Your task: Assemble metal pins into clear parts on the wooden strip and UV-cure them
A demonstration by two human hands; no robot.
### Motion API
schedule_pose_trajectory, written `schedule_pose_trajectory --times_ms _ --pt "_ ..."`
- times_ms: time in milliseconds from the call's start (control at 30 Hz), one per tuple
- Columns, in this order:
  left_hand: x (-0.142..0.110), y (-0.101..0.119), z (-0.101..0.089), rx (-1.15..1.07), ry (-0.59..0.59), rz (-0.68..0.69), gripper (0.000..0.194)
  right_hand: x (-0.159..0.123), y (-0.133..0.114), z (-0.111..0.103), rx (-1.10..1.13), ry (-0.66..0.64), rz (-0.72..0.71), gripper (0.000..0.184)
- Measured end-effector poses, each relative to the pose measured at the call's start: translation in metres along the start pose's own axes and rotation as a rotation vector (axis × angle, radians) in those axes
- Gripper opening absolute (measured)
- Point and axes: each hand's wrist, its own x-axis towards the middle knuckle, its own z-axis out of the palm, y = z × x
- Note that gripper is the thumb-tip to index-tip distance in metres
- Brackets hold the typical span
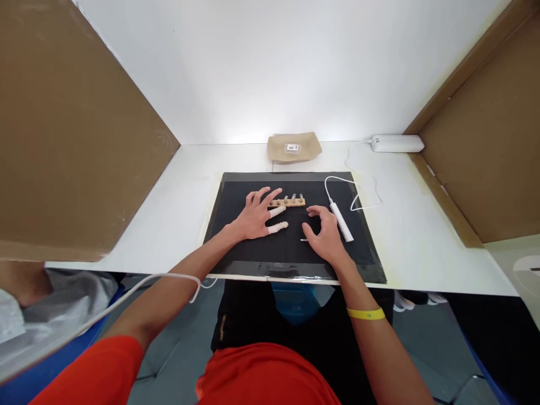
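Observation:
My left hand (257, 216) lies flat and open on a black mat (253, 253), fingers spread, with white finger cots on the thumb and forefinger. Its fingertips touch the left end of a small wooden strip (291, 201) that carries several upright metal bolts. My right hand (323, 230) rests on the mat just right of centre, fingers curled downward and apart, holding nothing I can see. A small thin metal piece (304, 240) lies on the mat by its thumb. A white stick-shaped tool (341, 221) with a white cable lies just right of that hand.
A tan paper pouch (294, 147) with a white label sits behind the mat. A white power adapter (396, 143) lies at the back right, its cable looping to the tool. Brown cardboard walls (76, 140) stand on both sides of the white table (422, 236).

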Motion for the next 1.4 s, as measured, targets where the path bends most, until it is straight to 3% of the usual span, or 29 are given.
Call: schedule_pose_trajectory --times_ms 233,367,700,800,1067,1400 --pt "-0.009 -0.005 -0.002 -0.045 0.032 0.029 0.027 0.001 0.0 0.001 0.004 0.012 0.02 0.033" --pt "-0.018 -0.004 -0.003 -0.049 0.067 -0.051 0.021 0.001 0.001 0.001 0.025 0.007 0.013 0.032" --pt "-0.027 0.011 -0.002 -0.099 0.165 -0.358 0.042 0.0 0.005 0.002 0.071 0.001 0.008 0.031" --pt "-0.029 0.011 -0.001 -0.117 0.144 -0.394 0.047 0.001 0.007 0.003 0.079 -0.005 0.007 0.033" --pt "-0.029 0.009 0.002 -0.149 0.051 -0.435 0.04 0.001 0.009 0.005 0.084 -0.004 0.024 0.034" --pt "-0.025 0.01 -0.001 -0.163 0.05 -0.497 0.037 0.002 0.009 0.005 0.078 0.005 0.044 0.03"
